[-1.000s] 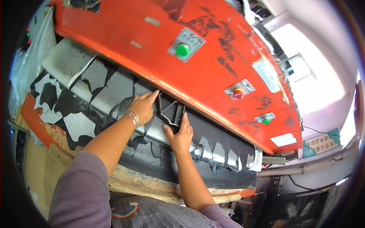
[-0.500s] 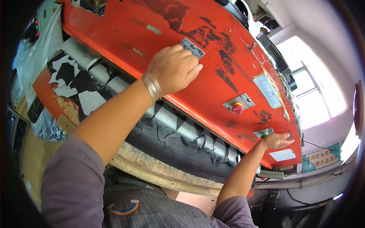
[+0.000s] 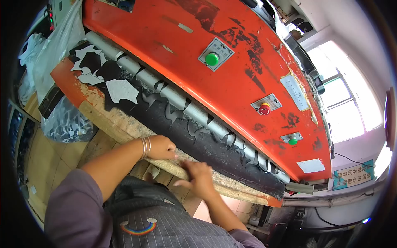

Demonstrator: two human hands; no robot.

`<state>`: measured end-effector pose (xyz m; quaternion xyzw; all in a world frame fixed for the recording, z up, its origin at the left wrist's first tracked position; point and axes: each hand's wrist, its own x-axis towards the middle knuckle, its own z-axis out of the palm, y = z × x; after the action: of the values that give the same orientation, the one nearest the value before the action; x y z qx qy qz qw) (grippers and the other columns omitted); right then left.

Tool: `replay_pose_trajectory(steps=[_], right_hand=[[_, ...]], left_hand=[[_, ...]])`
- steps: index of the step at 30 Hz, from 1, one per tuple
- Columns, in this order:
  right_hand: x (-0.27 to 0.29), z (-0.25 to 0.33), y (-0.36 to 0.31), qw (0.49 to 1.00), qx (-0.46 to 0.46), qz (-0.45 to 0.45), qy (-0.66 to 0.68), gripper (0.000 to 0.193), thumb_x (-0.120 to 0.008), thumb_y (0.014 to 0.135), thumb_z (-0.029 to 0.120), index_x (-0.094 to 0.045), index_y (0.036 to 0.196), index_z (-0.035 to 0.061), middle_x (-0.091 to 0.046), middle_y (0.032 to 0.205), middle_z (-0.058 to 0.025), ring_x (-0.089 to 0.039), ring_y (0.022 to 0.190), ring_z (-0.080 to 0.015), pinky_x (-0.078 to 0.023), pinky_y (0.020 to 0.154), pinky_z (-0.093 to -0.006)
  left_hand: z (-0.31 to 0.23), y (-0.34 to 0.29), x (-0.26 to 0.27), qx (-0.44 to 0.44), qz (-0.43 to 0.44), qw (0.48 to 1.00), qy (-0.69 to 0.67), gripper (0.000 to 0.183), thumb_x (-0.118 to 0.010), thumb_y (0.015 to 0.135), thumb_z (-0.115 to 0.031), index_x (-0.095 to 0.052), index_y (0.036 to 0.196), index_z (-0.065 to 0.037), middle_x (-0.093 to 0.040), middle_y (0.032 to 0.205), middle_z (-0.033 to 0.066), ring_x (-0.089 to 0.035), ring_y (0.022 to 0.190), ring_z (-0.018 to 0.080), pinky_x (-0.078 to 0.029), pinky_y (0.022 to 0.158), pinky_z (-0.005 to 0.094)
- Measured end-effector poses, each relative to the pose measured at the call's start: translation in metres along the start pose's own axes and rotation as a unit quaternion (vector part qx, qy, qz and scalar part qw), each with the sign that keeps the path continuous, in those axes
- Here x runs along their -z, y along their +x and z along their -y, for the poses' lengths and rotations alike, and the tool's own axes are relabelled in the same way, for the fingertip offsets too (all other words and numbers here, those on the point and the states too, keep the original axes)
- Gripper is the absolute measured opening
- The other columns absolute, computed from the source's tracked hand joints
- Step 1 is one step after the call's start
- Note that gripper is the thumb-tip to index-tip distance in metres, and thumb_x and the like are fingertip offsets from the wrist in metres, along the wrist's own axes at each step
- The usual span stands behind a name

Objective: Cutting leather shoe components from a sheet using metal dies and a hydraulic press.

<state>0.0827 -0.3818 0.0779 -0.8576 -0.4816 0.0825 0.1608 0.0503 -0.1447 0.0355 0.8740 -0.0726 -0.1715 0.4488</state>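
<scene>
My left hand [image 3: 161, 148], with thin bangles at its wrist, is curled at the front edge of the worn board [image 3: 120, 126]; whether anything is inside its fingers is hidden. Just right of it, my right hand [image 3: 199, 178] lies over the same edge, its thumb spread apart from its fingers. Beyond both hands, a black sheet [image 3: 178, 132] covers the board, its far edge cut into jagged strips. Those strips reach a silvery roller or bar [image 3: 165, 91] under the red machine housing [image 3: 165, 49]. Irregular white and black cut pieces [image 3: 123, 91] lie at the board's left end.
On the housing are a large green button [image 3: 212, 59], a red stop button [image 3: 264, 108] and a smaller green button [image 3: 292, 141]. A clear plastic bag [image 3: 68, 124] with scraps hangs by the board's left end. Pipes [image 3: 331, 201] run along the right wall.
Both hands have come off the housing down to the board's front edge, the left from the large green button, the right from the small one. Both green buttons now show fully.
</scene>
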Motion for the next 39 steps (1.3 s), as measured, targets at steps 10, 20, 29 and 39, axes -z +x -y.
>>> replay_pose_trajectory(steps=[10,20,29,39], right_hand=[[-0.027,0.01,-0.001,0.998,-0.043,-0.044,-0.014,0.045,-0.077,0.066,0.015,-0.063,0.107,0.0034,-0.061,0.09,-0.0115,-0.057,0.086,-0.0288,-0.048,0.076,-0.0376],[0.034,-0.046,0.102,0.999,-0.008,0.002,0.039,0.068,-0.075,0.074,0.048,-0.058,0.122,0.0035,-0.056,0.124,-0.0226,-0.051,0.117,-0.0379,-0.046,0.093,-0.0447],[0.008,-0.039,0.165,0.982,-0.18,0.019,-0.055,0.098,-0.085,0.055,0.038,-0.04,0.133,0.002,-0.045,0.131,-0.0213,-0.042,0.121,-0.04,-0.041,0.099,-0.0456],[-0.051,-0.03,0.005,0.809,-0.231,-0.027,0.54,0.059,-0.076,0.074,0.03,-0.052,0.121,0.0025,-0.046,0.119,-0.0128,-0.042,0.114,-0.0227,-0.031,0.102,-0.0369]], left_hand=[[0.001,0.005,0.018,0.116,0.103,0.968,-0.198,0.032,-0.075,0.079,-0.037,-0.071,0.082,-0.005,-0.067,0.075,0.0013,-0.056,0.07,0.0071,-0.046,0.067,0.0262],[0.021,-0.02,0.009,0.15,0.223,0.906,-0.328,0.04,-0.064,0.089,-0.041,-0.065,0.112,-0.008,-0.066,0.094,0.0007,-0.059,0.073,0.0067,-0.045,0.059,0.0211],[0.024,0.005,0.015,-0.016,-0.124,0.888,-0.442,0.09,-0.064,0.074,0.008,-0.017,0.149,-0.01,-0.033,0.148,0.0163,-0.061,0.073,0.0106,-0.049,0.059,0.0243],[0.024,0.06,-0.021,-0.123,0.068,0.963,-0.228,0.106,-0.081,0.066,-0.008,-0.015,0.15,-0.009,-0.061,0.105,0.0119,-0.061,0.092,0.0171,-0.049,0.084,0.0294]])
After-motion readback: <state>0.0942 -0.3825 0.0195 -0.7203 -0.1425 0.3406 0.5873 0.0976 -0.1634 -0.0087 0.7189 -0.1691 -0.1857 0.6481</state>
